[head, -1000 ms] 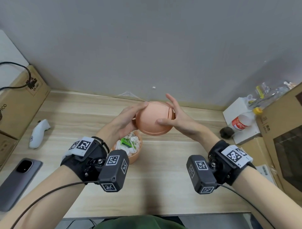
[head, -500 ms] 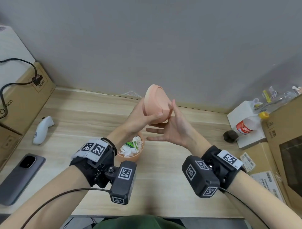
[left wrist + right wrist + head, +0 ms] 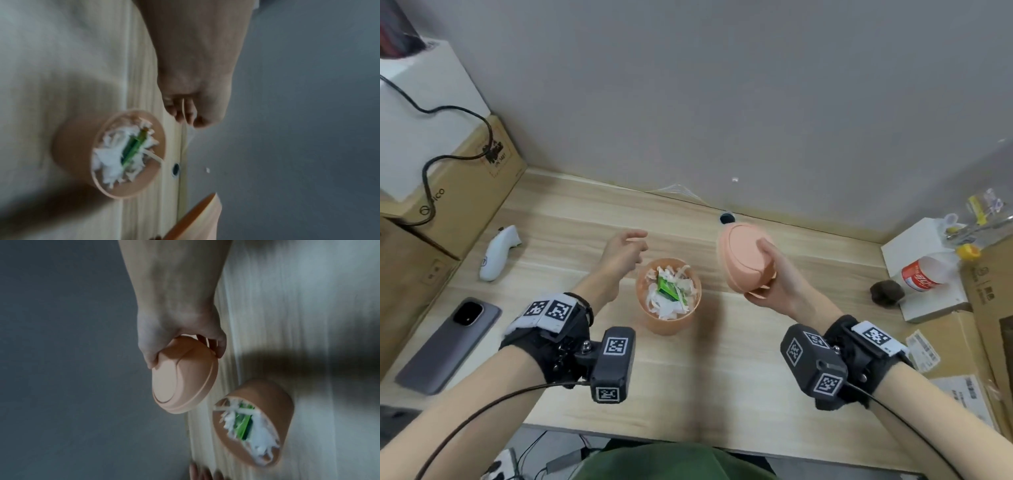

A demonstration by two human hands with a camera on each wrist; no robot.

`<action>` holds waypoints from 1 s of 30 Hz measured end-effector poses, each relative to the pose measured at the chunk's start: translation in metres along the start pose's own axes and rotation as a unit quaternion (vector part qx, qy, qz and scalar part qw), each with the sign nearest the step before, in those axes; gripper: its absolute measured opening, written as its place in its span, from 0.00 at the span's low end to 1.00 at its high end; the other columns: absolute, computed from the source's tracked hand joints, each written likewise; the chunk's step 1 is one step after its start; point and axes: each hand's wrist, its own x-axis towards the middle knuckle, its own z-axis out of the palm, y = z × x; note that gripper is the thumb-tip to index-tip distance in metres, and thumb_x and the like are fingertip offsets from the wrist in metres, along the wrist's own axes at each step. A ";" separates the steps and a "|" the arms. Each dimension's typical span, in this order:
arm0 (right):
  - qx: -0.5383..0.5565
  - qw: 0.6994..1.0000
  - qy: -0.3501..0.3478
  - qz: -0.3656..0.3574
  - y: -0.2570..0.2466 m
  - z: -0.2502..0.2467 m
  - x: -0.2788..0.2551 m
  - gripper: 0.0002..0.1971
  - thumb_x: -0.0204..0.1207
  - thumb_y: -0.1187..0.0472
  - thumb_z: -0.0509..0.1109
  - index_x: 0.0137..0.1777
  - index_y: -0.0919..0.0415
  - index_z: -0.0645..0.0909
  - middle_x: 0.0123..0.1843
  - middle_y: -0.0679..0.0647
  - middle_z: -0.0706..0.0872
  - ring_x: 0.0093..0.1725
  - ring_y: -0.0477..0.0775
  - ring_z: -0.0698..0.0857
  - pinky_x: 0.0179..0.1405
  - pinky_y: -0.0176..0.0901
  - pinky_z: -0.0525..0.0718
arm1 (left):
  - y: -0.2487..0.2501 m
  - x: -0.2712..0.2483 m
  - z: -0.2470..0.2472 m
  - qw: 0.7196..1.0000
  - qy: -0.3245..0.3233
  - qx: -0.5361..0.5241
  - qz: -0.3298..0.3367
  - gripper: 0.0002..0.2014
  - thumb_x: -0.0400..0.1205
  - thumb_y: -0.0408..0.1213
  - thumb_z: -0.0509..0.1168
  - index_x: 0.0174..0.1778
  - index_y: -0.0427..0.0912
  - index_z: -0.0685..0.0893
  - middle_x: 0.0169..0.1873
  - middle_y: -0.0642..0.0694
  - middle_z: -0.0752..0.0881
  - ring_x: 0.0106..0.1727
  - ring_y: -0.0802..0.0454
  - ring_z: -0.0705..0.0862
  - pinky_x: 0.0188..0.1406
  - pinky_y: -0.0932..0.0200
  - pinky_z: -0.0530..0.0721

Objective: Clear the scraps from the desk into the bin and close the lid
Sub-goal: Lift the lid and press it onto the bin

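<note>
The right hand (image 3: pixel 774 281) grasped the peach-coloured lid (image 3: pixel 744 260), with the thumb across its domed top and the fingers curled under its rim. The lid was held tilted on edge, in the air to the right of the bin (image 3: pixel 669 298) and clear of it. In the right wrist view the same grasp was visible: thumb on the dome, fingertips (image 3: pixel 221 344) wrapped round the rim of the lid (image 3: pixel 185 379).

The left hand (image 3: pixel 625 251) was released and held nothing. Its fingers were loosely curled and it hovered above the desk (image 3: pixel 722 377), just behind and to the left of the bin, not touching it. The left wrist view confirmed an empty hand (image 3: pixel 193 81) beside the bin (image 3: pixel 78 149).

The bin stood upright and uncovered on the desk between the two forearms. It contained white paper scraps (image 3: pixel 664 305) with a green scrap (image 3: pixel 666 287) on top.

A grey phone (image 3: pixel 448 346) and a white controller (image 3: pixel 498 253) lay on the left of the desk. A plastic bottle (image 3: pixel 924 270) lay on a white box at the right.

Compared with half a second earlier, the lid had passed from the left hand to the right hand. It had been gripped by the left hand above the bin, with the right hand flat beneath it. The lid was now lower and further right, and the left hand had withdrawn to the left.
</note>
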 end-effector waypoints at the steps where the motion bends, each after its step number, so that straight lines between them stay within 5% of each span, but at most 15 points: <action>1: -0.017 1.000 0.016 0.014 0.008 -0.003 0.003 0.27 0.70 0.43 0.72 0.66 0.51 0.72 0.62 0.59 0.79 0.55 0.60 0.81 0.58 0.58 0.80 | -0.014 0.003 -0.008 0.999 0.041 -0.010 -0.030 0.13 0.83 0.32 0.60 0.63 0.43 0.81 0.48 0.43 0.81 0.37 0.51 0.75 0.38 0.59 0.76; 4: -0.061 0.997 0.036 0.043 0.027 -0.004 0.010 0.29 0.69 0.42 0.73 0.68 0.50 0.72 0.67 0.57 0.77 0.56 0.61 0.80 0.55 0.57 0.80 | -0.050 0.003 -0.022 0.990 0.054 -0.054 -0.121 0.11 0.85 0.36 0.60 0.63 0.40 0.79 0.46 0.44 0.78 0.35 0.50 0.74 0.33 0.58 0.77; 8: -0.089 0.996 -0.007 0.026 0.034 0.005 0.014 0.29 0.71 0.40 0.71 0.70 0.50 0.71 0.68 0.56 0.77 0.58 0.62 0.81 0.57 0.58 0.82 | -0.063 -0.012 -0.014 0.972 -0.057 -0.119 -0.194 0.14 0.83 0.41 0.60 0.62 0.39 0.81 0.53 0.39 0.83 0.49 0.41 0.85 0.45 0.47 0.88; 14: -0.240 0.967 -0.041 -0.077 0.018 0.026 0.014 0.26 0.72 0.39 0.68 0.69 0.41 0.69 0.68 0.48 0.79 0.64 0.56 0.79 0.63 0.59 0.80 | -0.052 -0.021 0.020 0.960 -0.156 -0.131 -0.192 0.19 0.85 0.46 0.59 0.69 0.43 0.79 0.60 0.38 0.82 0.55 0.39 0.86 0.57 0.42 0.87; 19: -0.330 0.935 -0.004 -0.128 0.010 0.026 0.017 0.33 0.70 0.41 0.72 0.74 0.42 0.66 0.71 0.47 0.75 0.66 0.54 0.77 0.54 0.49 0.81 | -0.044 -0.020 0.048 0.961 -0.202 -0.072 -0.174 0.22 0.83 0.53 0.61 0.71 0.50 0.78 0.60 0.47 0.83 0.57 0.41 0.88 0.63 0.44 0.85; 23: -0.379 0.912 0.017 -0.156 0.007 0.020 0.022 0.37 0.71 0.41 0.71 0.79 0.47 0.61 0.76 0.50 0.71 0.71 0.55 0.74 0.69 0.50 0.76 | -0.043 -0.016 0.059 0.962 -0.220 -0.027 -0.156 0.24 0.82 0.56 0.64 0.71 0.48 0.79 0.63 0.45 0.83 0.57 0.42 0.90 0.60 0.45 0.87; 30: -0.437 0.881 0.024 -0.180 -0.001 0.019 0.027 0.36 0.73 0.40 0.69 0.79 0.48 0.62 0.77 0.54 0.70 0.74 0.57 0.72 0.72 0.53 0.74 | -0.035 -0.005 0.067 0.978 -0.178 0.022 -0.109 0.15 0.84 0.50 0.64 0.61 0.45 0.80 0.53 0.46 0.85 0.45 0.48 0.88 0.49 0.54 0.87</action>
